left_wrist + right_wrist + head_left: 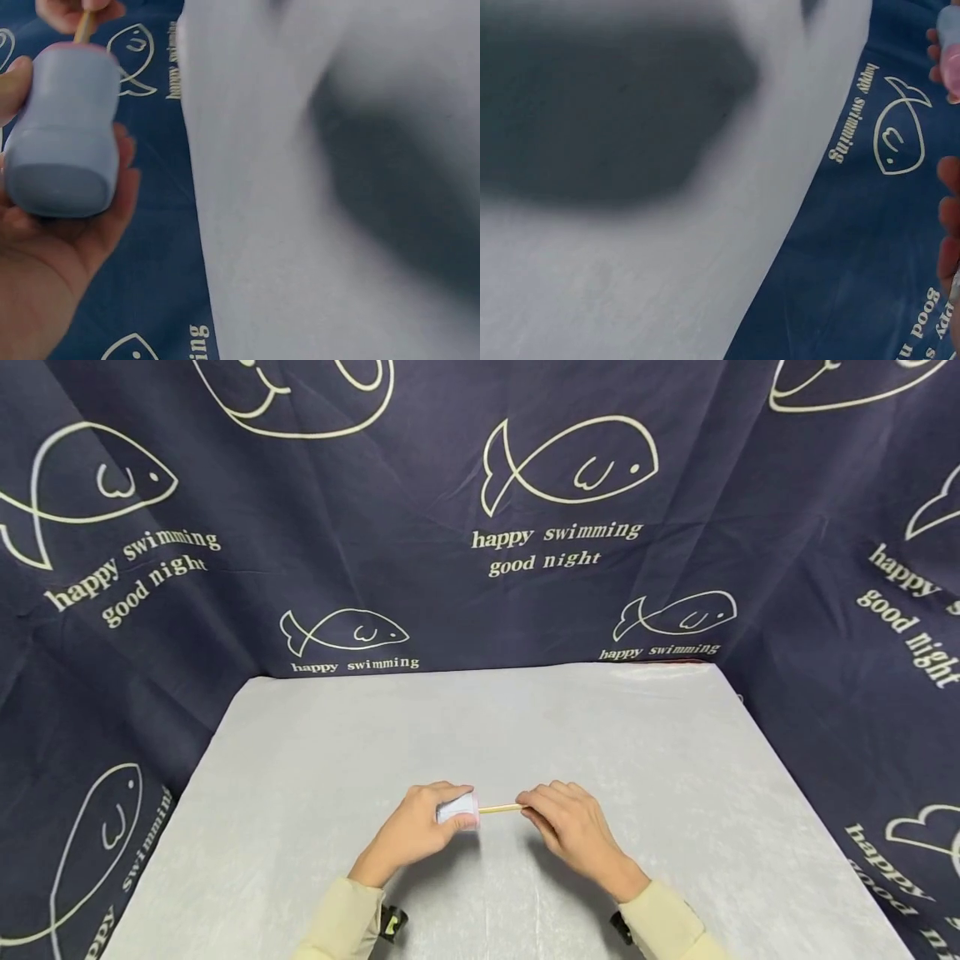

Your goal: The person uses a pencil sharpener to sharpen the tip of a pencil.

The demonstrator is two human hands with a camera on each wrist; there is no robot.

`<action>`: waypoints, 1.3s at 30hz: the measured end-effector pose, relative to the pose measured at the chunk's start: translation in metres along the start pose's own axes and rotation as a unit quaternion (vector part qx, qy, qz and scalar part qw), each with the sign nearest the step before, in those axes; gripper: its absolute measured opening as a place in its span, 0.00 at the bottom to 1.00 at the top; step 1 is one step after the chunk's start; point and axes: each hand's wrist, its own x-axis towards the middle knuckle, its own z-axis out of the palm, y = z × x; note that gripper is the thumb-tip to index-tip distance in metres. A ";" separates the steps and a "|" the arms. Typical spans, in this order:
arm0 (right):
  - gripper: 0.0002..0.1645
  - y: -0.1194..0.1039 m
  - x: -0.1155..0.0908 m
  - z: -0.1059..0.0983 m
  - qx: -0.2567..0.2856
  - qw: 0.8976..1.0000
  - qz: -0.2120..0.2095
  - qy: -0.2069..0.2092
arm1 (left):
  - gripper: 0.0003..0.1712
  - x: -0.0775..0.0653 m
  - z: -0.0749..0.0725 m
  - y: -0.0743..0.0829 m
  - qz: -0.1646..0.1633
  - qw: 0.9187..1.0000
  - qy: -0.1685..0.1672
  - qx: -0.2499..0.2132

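My left hand (pixel 417 824) grips a small light-blue, waisted container (pixel 454 808) with a pink end, held sideways above the table. In the left wrist view the container (pixel 64 135) shows its smooth body and rounded base against the palm. A thin yellow stick, like a pencil (pixel 500 809), runs from the pink end toward the right. Fingers and thumb of my right hand (pixel 567 822) pinch its other end, which they hide. Whether the stick goes inside the container is unclear. The right wrist view catches only fingertips of the right hand (pixel 949 217) and the container's pink end (pixel 952 69).
A table covered in pale grey cloth (pixel 480 727) lies under both hands. Dark blue curtains (pixel 450 568) with white fish drawings and lettering hang behind it and on both sides. Dark bands (pixel 392 923) sit at the cuffs of the cream sleeves (pixel 341 918).
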 end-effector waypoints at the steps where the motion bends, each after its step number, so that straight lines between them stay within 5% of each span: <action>1: 0.11 0.001 0.000 0.000 -0.004 1.000 -0.008 0.003 | 0.28 0.001 -0.002 0.000 -0.012 1.000 -0.008 -0.006; 6: 0.17 0.002 0.001 0.004 -0.031 0.998 -0.044 0.042 | 0.23 0.005 -0.007 0.000 -0.041 0.998 -0.037 -0.037; 13: 0.17 0.000 0.006 0.006 -0.043 0.993 -0.069 0.087 | 0.19 0.008 -0.011 0.003 -0.021 0.997 -0.048 -0.052; 18: 0.18 -0.001 0.008 0.002 -0.014 0.999 -0.034 0.021 | 0.22 0.008 -0.009 0.001 0.028 0.999 -0.025 -0.018; 22: 0.08 -0.002 0.010 -0.004 0.039 0.997 0.037 -0.063 | 0.25 0.005 -0.002 -0.002 0.104 0.994 0.020 0.040; 28: 0.04 -0.002 0.014 -0.015 0.149 0.948 0.201 -0.198 | 0.29 -0.001 0.012 -0.007 0.204 0.968 0.087 0.119; 31: 0.03 -0.001 0.016 -0.018 0.147 0.941 0.212 -0.218 | 0.29 -0.003 0.016 -0.009 0.203 0.968 0.096 0.108; 34: 0.03 -0.001 0.015 -0.018 0.125 0.950 0.198 -0.205 | 0.28 -0.003 0.018 -0.011 0.180 0.975 0.086 0.093; 39: 0.15 -0.002 0.007 -0.012 0.112 0.970 0.160 -0.144 | 0.26 0.000 0.009 -0.009 0.113 0.992 0.035 0.052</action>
